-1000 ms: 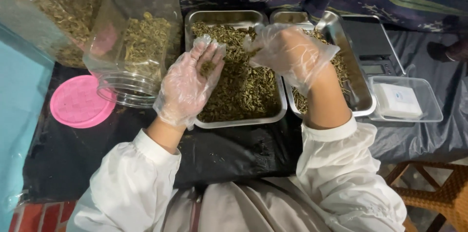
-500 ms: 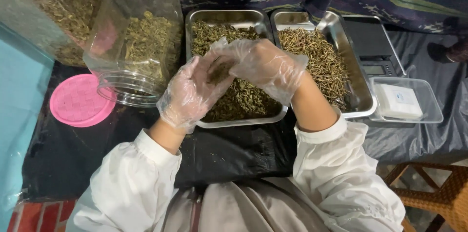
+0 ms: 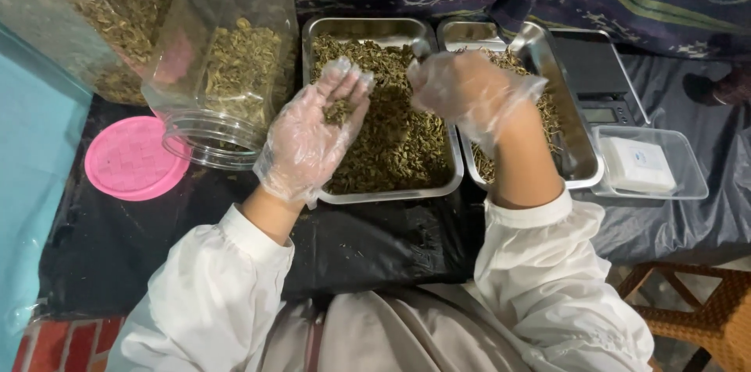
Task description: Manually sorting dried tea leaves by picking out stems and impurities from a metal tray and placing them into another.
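Cupped palm-up, the left hand [image 3: 309,141] is being held over the near-left part of the left tray [image 3: 446,176], and a small clump of dried leaves [image 3: 336,111] is being cradled in its open palm, fingers loosely curled rather than closed. Both hands are being covered by thin clear gloves. The right hand [image 3: 469,94] is being held just to the right of it, at about the same height, above the seam where the two trays meet; its fingers are being drawn together, but whether anything is being pinched between them cannot be told through the crumpled glove.

From the cupped clump, the pinching hand is lying to the right and slightly farther out, and it is the nearer of the two to the right tray [image 3: 583,172], where thinner stems [image 3: 540,110] are being kept. The bulk of the leaf heap [image 3: 399,145] is being spread directly beneath and beyond both hands.

To the left, a clear jar [image 3: 223,59] is being left tipped on its side, mouth toward the person, with its pink lid [image 3: 133,159] lying flat beside it. To the right, a scale [image 3: 598,79] and a clear tub [image 3: 649,162] are being kept well apart from the hands. Nothing is standing between the two hands.
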